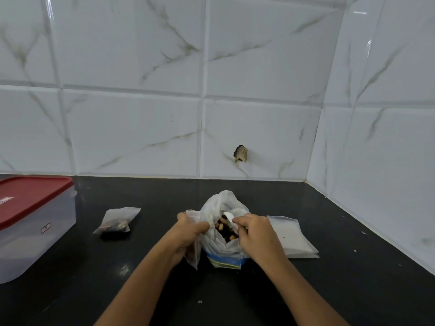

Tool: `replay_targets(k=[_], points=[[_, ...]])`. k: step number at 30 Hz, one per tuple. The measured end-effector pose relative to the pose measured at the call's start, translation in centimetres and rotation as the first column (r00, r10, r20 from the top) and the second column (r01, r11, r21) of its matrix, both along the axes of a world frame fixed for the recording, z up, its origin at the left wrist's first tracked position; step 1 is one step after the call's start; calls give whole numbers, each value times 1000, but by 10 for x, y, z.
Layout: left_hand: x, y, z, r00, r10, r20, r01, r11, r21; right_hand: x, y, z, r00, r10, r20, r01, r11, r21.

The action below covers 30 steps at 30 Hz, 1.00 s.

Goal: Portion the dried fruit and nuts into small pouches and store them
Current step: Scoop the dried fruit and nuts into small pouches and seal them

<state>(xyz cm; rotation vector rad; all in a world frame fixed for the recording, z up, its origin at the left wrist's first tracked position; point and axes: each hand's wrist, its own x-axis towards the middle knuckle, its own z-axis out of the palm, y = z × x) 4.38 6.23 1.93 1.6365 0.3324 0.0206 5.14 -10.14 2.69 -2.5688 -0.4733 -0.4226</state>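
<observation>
the bag (220,203) stands open about midway between the left and right edges of the worktop (223,302), with the nuts (223,229) and dark fruit showing in its mouth. the left hand (188,234) has its fingers curled round a pouch (193,255), held against the bag's left side. the right hand (254,234) pinches a white spoon (228,217) whose bowl sits in the bag's mouth. whether the pouch's mouth is open cannot be told.

a filled pouch (116,222) lies towards the left, between the bag and the box (30,243) with its red lid at the left edge. a stack (294,238) of flat pouches lies just right of the bag.

the pouch looks thin, limp and slippery. it will likely sag and close on itself unless it is held by the rim with the mouth spread. the bag is just as soft and may slump, so steady it at its crumpled top. the nuts are light, hard and loose, so they would roll off a tilted spoon. the filled pouch is best lifted by its top edge.
</observation>
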Motion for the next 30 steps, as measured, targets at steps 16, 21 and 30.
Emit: replay_targets(k=[16,21,30], points=[[-5,-11,3,994,-40,106,68,959,-276,3,-3,2,969,60,-241,60,884,464],[-6,-12,4,991,-55,125,88,956,-280,1,0,3,943,95,-320,96,841,532],[-6,-12,5,987,-69,146,106,960,-261,3,-7,8,848,226,-480,278,582,764]])
